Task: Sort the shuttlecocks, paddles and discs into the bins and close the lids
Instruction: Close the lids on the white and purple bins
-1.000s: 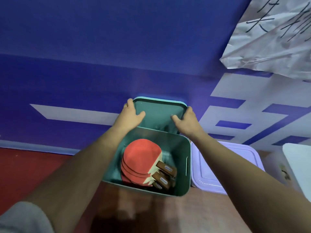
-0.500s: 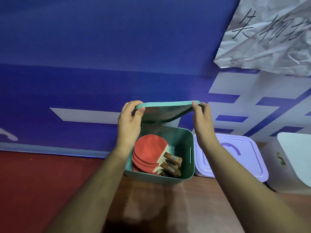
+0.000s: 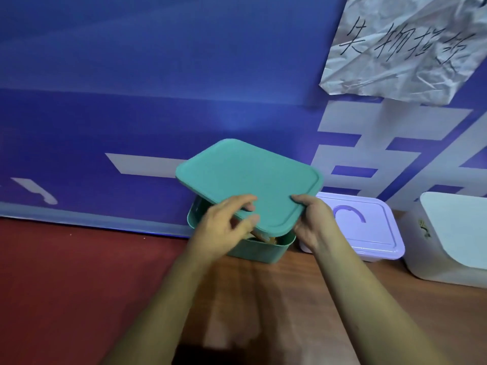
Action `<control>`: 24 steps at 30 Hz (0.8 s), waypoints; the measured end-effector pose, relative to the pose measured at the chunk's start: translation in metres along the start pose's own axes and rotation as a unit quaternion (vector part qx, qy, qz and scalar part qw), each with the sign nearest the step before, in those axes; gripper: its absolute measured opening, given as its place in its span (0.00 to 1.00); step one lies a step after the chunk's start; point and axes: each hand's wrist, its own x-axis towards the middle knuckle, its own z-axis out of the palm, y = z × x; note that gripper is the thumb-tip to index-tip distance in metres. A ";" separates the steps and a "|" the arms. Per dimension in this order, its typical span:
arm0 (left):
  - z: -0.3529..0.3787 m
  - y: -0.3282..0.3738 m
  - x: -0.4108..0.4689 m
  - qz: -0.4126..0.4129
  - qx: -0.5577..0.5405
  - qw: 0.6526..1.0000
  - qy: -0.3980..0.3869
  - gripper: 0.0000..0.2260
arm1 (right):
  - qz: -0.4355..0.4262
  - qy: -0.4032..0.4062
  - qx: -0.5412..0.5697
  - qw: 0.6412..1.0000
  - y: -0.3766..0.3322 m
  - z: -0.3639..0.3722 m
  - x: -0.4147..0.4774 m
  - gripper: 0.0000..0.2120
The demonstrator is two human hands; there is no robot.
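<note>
A green lid [image 3: 247, 180] hovers tilted over the green bin [image 3: 259, 250], its near edge low and its far edge raised. My left hand [image 3: 224, 227] grips the lid's near left edge and my right hand [image 3: 312, 219] grips its near right corner. The bin stands on the wooden floor against the blue wall. Only a sliver of a wooden paddle handle [image 3: 263, 237] shows under the lid; the rest of the paddles are hidden.
A purple bin [image 3: 369, 233] with its lid on stands right of the green bin. A white bin [image 3: 453, 241] sits further right. A crumpled paper sign [image 3: 405, 43] hangs on the blue wall. Red floor [image 3: 66, 272] lies to the left.
Both hands have swung the green lid from upright behind the bin forward and down over the opening, covering the red paddles. The view has pulled back.
</note>
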 end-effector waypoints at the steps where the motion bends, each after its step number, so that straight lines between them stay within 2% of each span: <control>1: -0.009 -0.005 0.004 -0.026 0.006 0.999 0.021 0.14 | 0.004 0.005 -0.011 1.000 -0.002 -0.006 -0.001 0.22; 4: -0.036 -0.037 0.015 -0.085 0.115 0.983 0.111 0.09 | 0.010 0.009 -0.058 0.998 -0.007 -0.016 -0.010 0.22; 6: -0.046 -0.067 0.018 -0.131 0.262 0.941 0.171 0.15 | 0.001 0.012 -0.090 0.996 -0.009 -0.023 -0.012 0.21; 7: -0.049 -0.080 0.016 -0.180 0.293 0.923 0.175 0.21 | -0.004 0.012 -0.110 0.994 -0.010 -0.027 -0.012 0.21; 9: -0.053 -0.092 0.013 -0.338 0.193 0.912 0.131 0.31 | -0.011 0.015 -0.147 0.989 -0.009 -0.035 -0.010 0.22; 10: -0.052 -0.100 0.010 -0.407 0.126 0.899 0.098 0.33 | -0.014 0.018 -0.156 0.987 -0.008 -0.037 -0.009 0.21; 11: -0.050 -0.106 0.008 -0.441 0.090 0.891 0.063 0.31 | -0.017 0.024 -0.164 0.986 -0.006 -0.040 -0.007 0.19; 13: -0.048 -0.116 0.003 -0.426 0.091 0.900 0.026 0.20 | -0.038 0.057 -0.199 0.978 -0.001 -0.042 -0.004 0.12; 15: -0.043 -0.123 0.002 -0.395 0.083 0.914 0.043 0.14 | -0.084 0.134 -0.272 0.949 0.003 -0.046 0.004 0.02; 18: -0.037 -0.133 0.007 -0.376 0.053 0.923 0.061 0.14 | -0.111 0.206 -0.402 0.885 0.008 -0.060 0.028 0.09; 21: -0.033 -0.149 0.018 -0.380 0.071 0.920 0.058 0.14 | -0.113 0.209 -0.480 0.845 0.016 -0.060 0.043 0.20; 24: -0.030 -0.171 0.028 -0.390 0.103 0.914 0.044 0.15 | -0.137 0.199 -0.577 0.780 0.025 -0.060 0.060 0.21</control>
